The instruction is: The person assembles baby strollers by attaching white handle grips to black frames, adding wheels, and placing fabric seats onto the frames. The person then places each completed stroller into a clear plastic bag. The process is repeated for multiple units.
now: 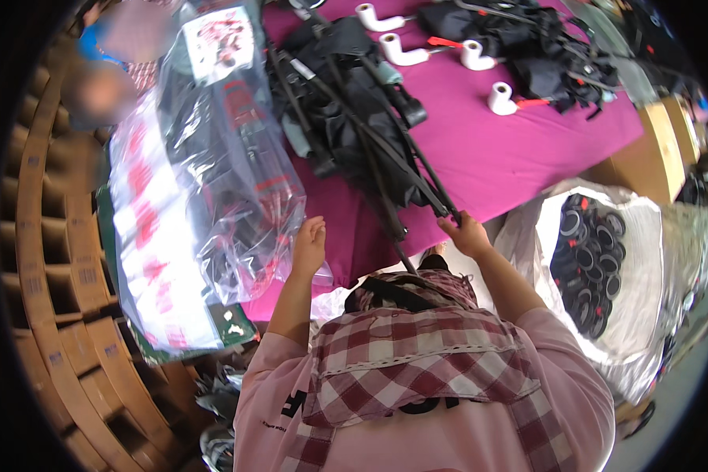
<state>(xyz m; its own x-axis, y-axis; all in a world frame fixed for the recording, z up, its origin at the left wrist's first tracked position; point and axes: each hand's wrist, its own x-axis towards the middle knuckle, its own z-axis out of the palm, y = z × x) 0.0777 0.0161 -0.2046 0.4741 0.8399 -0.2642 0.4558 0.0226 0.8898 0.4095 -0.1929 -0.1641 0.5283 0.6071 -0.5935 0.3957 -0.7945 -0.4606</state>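
Note:
A folded black stroller frame (370, 118) with dark fabric and long tubes lies on the magenta cloth, its tube ends pointing toward me. My right hand (467, 236) is closed around the end of one of these tubes. To the left, my left hand (310, 245) is raised with its fingers loosely stretched and nothing visible in them. It is beside the edge of a clear plastic bag (252, 189) that covers another dark folded item; whether it touches the bag I cannot tell.
More black folded frames (543, 47) with white-wrapped ends (401, 50) lie at the far right of the magenta table (480, 165). A white sack (645, 267) of black wheels (590, 259) stands right, near a cardboard box (645, 157). Stacked cartons (35, 236) line the left; people are at far left.

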